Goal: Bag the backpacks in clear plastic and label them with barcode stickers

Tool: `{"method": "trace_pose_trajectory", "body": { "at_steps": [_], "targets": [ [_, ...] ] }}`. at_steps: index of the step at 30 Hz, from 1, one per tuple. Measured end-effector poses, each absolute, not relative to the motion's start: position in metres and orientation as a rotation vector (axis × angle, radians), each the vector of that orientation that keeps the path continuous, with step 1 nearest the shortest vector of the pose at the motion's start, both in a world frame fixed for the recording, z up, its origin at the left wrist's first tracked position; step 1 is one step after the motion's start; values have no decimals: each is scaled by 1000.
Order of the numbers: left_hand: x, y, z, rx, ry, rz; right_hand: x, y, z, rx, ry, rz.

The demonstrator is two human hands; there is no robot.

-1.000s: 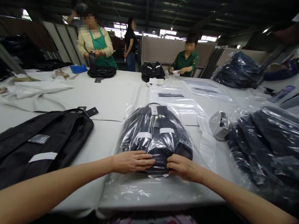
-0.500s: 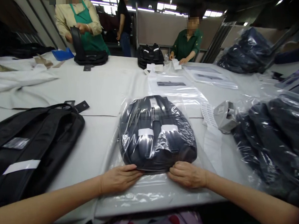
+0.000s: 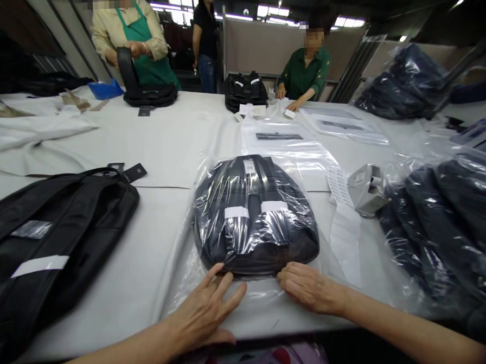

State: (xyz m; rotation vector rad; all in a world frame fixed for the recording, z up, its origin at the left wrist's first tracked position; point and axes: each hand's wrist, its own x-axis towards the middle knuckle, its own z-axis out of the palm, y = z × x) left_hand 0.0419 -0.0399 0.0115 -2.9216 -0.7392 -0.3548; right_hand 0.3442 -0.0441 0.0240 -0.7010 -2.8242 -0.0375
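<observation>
A black backpack [image 3: 254, 195] lies in a clear plastic bag [image 3: 297, 214] in front of me, straps up, with white paper bands round the straps. My left hand [image 3: 209, 306] is at the bag's near left edge, fingers spread, the fingertips touching the plastic. At the near right edge my right hand [image 3: 309, 287] has its fingers curled together on the plastic along the backpack's lower rim. Its fingertips are partly hidden. To the left lies another black backpack [image 3: 86, 228], not bagged, with a black hang tag [image 3: 135, 172] at its top.
Right of the bag stand a label roll dispenser [image 3: 368, 189] and a strip of labels [image 3: 344, 198]. Bagged backpacks [image 3: 444, 220] are piled at the right. Flat plastic bags [image 3: 279, 136] lie beyond. Across the table, a person in a green apron [image 3: 137, 32] handles a backpack; others stand nearby.
The plastic flap that lay toward me at the table's near edge has been drawn in under the backpack. My left hand has moved back toward me and spread its fingers; the right hardly moved.
</observation>
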Motion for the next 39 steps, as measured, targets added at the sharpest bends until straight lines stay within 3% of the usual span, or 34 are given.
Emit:
{"method": "trace_pose_trajectory", "body": {
  "at_steps": [7,23,32,39],
  "targets": [
    [50,-35,2,-2774,-715,-662,345,-46,16,-735,-2814,-75],
    [47,-38,1,-2809,-760,-745,374,-67,42,-658,-2959,68],
    [45,-39,9,-2929,-805,-687,378,-81,11,-789,-2636,-618],
    [46,-39,5,-2941,-840,-667,377,-108,14,-1063,-2400,-496]
  ]
}}
